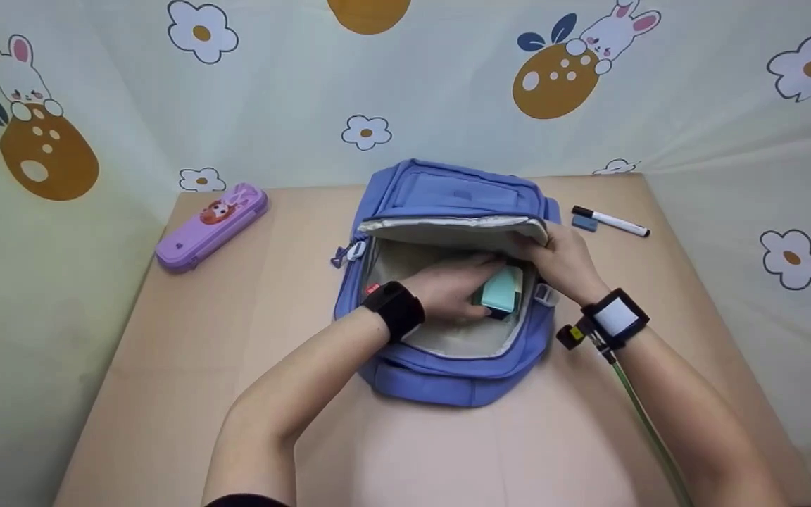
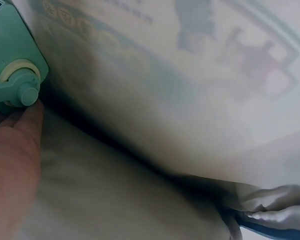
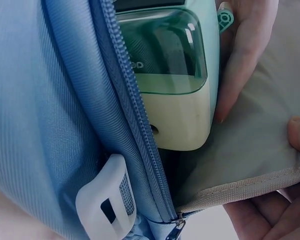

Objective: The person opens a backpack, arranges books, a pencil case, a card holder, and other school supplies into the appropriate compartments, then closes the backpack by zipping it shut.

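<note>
A blue backpack (image 1: 426, 387) lies on the table with its main compartment unzipped. My left hand (image 1: 448, 289) reaches inside and holds a mint-green crank pencil sharpener (image 1: 500, 289) between thumb and fingers. In the left wrist view the sharpener's crank (image 2: 26, 90) shows by the fingertips. Its clear shavings drawer (image 3: 165, 55) faces the zipper in the right wrist view. My right hand (image 1: 567, 257) pinches the edge of the backpack's flap (image 1: 441, 229), thumb inside and fingers outside, lifting it up. The left fingers are partly hidden under the flap.
A purple pencil case (image 1: 212, 229) lies at the left. Right of the backpack are a whiteboard marker (image 1: 613, 222) and a small blue block (image 1: 584, 223). A pale printed sheet-like surface (image 2: 190, 100) lines one side within the backpack. A cable (image 1: 648, 419) runs from the right wrist.
</note>
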`<state>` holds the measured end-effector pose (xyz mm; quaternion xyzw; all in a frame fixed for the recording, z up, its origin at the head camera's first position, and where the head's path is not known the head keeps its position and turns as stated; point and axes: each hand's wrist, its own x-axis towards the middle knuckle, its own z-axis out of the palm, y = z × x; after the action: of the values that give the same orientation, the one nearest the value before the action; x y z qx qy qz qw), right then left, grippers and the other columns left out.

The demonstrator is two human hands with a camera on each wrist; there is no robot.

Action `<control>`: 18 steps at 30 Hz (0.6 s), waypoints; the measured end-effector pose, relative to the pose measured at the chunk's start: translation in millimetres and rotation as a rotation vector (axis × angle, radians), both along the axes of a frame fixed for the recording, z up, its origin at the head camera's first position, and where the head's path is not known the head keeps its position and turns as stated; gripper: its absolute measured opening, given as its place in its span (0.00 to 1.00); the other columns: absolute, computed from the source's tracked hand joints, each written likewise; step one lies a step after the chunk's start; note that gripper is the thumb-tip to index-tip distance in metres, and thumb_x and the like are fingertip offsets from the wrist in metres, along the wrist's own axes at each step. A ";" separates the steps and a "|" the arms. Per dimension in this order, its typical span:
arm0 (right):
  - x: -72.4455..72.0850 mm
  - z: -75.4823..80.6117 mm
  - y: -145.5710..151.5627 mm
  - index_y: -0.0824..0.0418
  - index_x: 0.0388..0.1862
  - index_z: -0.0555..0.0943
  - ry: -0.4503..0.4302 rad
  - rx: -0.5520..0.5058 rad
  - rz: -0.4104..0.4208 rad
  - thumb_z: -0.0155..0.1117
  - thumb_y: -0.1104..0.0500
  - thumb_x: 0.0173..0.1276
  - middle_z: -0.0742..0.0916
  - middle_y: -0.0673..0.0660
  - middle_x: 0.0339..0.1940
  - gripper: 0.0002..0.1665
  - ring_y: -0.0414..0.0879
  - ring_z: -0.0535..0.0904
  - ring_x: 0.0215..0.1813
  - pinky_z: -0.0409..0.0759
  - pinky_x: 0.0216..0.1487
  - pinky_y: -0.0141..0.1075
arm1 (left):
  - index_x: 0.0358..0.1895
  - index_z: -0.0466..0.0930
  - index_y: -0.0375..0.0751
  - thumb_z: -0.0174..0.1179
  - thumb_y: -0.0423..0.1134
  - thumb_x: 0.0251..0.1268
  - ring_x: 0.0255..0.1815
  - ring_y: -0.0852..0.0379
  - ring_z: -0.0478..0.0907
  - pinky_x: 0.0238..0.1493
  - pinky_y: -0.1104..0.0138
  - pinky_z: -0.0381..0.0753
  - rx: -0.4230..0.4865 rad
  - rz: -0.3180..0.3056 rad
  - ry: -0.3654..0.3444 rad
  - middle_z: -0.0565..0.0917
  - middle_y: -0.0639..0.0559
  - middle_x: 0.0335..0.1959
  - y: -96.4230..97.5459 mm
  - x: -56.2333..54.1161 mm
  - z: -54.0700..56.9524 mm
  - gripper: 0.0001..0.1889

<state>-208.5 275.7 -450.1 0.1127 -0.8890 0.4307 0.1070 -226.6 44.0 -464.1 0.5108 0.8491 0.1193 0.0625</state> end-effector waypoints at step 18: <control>-1.0 0.2 -1.6 0.58 0.50 0.88 0.008 0.026 -0.010 0.69 0.52 0.72 0.90 0.54 0.47 0.14 0.46 0.81 0.43 0.79 0.45 0.42 | 0.69 0.74 0.40 0.67 0.47 0.66 0.68 0.50 0.69 0.69 0.63 0.69 0.101 0.031 0.239 0.72 0.45 0.67 -8.4 10.6 -3.7 0.30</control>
<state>-209.6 274.1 -449.9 0.1116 -0.8947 0.4180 0.1113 -216.0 35.6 -467.7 0.5107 0.8512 0.1012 -0.0665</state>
